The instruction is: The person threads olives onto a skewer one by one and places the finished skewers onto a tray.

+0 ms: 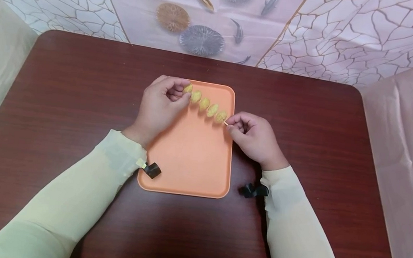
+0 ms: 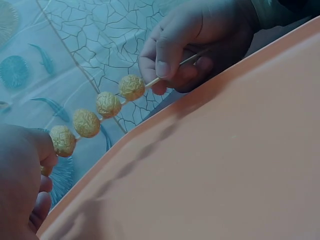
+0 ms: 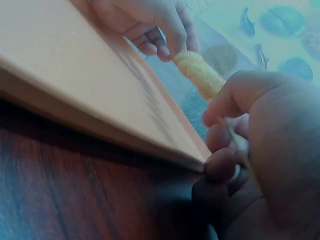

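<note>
A thin wooden skewer carries several yellow, wrinkled balls in a row, held slantwise above the upper part of an orange tray. My left hand pinches the ball at the far left end between thumb and fingers. At the other end, beside the tray's right rim, my right hand grips the bare stick just past the last ball. The left wrist view shows the end ball mostly hidden behind the left fingers. In the right wrist view the stick runs back under the right palm.
The tray lies on a dark red-brown wooden table. Black wrist mounts hang from both pale sleeves, the left one over the tray. Behind the table hangs a patterned cloth; pale sheets flank the sides.
</note>
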`<act>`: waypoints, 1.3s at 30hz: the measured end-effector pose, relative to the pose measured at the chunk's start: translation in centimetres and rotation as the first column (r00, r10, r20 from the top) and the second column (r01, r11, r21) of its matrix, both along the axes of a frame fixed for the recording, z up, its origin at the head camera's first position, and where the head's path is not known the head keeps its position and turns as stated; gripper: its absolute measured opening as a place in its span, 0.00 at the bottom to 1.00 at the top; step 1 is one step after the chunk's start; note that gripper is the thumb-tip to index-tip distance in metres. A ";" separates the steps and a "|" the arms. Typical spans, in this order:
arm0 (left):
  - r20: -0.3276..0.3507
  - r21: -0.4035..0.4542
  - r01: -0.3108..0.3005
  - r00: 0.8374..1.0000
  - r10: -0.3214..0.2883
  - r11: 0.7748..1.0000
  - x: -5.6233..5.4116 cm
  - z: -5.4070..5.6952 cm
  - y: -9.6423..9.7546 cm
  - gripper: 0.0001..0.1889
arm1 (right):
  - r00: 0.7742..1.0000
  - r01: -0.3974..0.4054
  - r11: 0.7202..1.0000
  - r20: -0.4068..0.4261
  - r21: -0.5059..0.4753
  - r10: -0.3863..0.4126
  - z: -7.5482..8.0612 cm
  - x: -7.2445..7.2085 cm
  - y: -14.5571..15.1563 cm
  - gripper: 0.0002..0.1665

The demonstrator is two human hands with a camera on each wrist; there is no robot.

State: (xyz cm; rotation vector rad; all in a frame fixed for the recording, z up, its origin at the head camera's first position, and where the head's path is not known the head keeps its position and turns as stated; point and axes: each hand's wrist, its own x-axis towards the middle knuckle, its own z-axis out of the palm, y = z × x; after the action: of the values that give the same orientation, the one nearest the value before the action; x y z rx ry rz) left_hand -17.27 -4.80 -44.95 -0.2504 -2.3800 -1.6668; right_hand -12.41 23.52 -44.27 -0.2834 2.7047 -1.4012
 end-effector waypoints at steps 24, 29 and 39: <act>0.071 -0.059 0.089 0.994 -0.085 0.994 0.3 -0.4 0.4 0.10 | 0.931 0.169 0.880 -0.366 0.443 0.005 3.8 7.0 -4.4 0.15; 0.054 -0.025 0.086 0.995 -0.084 0.996 0.3 -0.2 0.0 0.09 | 0.930 0.206 0.862 -0.365 0.463 -0.027 4.2 6.7 -5.5 0.20; 0.032 -0.063 0.105 0.994 -0.103 0.993 0.3 0.2 -0.4 0.08 | 0.977 0.190 0.819 -0.187 0.541 -0.102 4.4 5.5 -7.6 0.20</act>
State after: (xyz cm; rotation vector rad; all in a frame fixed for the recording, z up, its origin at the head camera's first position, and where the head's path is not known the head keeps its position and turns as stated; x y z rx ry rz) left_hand -17.01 -5.20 -44.79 -0.3701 -2.4842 -1.6495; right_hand -6.93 15.93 -39.90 -0.1366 3.1598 -0.5611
